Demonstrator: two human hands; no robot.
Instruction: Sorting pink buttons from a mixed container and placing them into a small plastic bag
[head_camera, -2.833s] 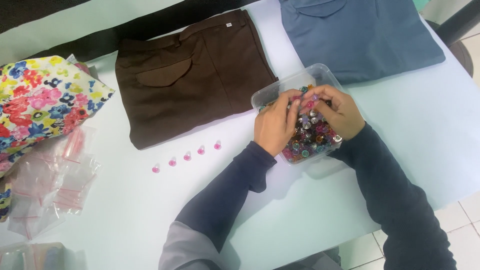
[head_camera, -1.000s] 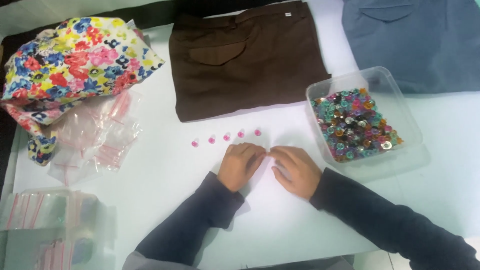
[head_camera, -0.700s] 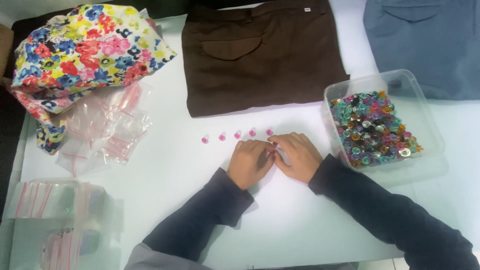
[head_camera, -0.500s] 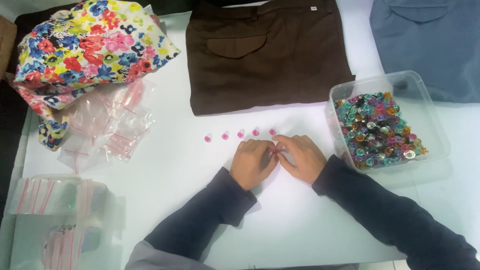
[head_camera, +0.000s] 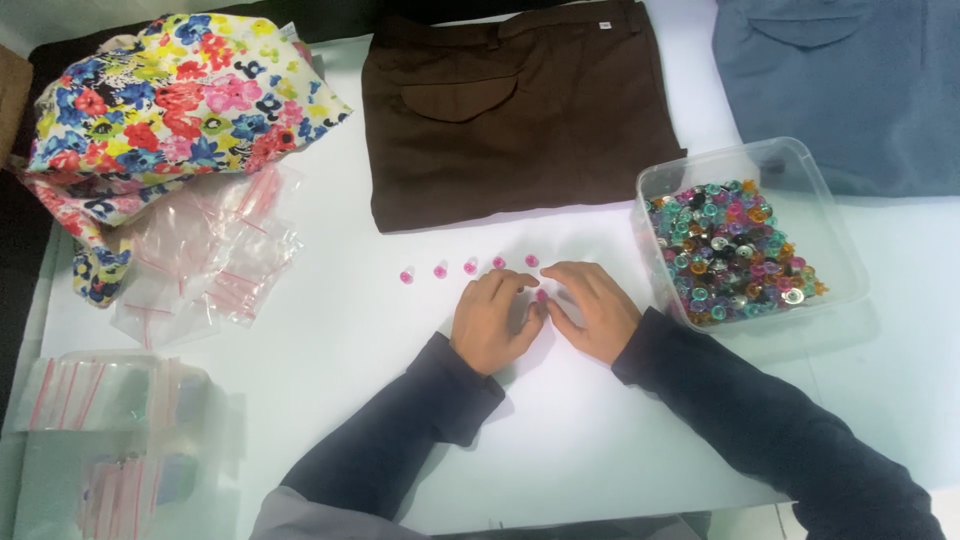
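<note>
My left hand (head_camera: 495, 322) and my right hand (head_camera: 592, 308) rest together on the white table (head_camera: 340, 400), fingertips meeting around a small pink button (head_camera: 542, 296). Just above them lies a row of several pink buttons (head_camera: 468, 267). A clear plastic tub (head_camera: 830, 250) full of mixed coloured buttons (head_camera: 728, 250) stands to the right of my right hand. Which hand pinches the pink button I cannot tell.
Folded brown trousers (head_camera: 520, 110) lie at the back, a folded blue garment (head_camera: 850, 80) at the back right. A flowered fabric bundle (head_camera: 170, 90) sits at the back left, with small clear zip bags (head_camera: 215, 260) below it and more bags (head_camera: 110, 440) at the front left.
My hands left the button tub and came down to the table beside the row of pink buttons. The view shifted, so the tub now lies further right.
</note>
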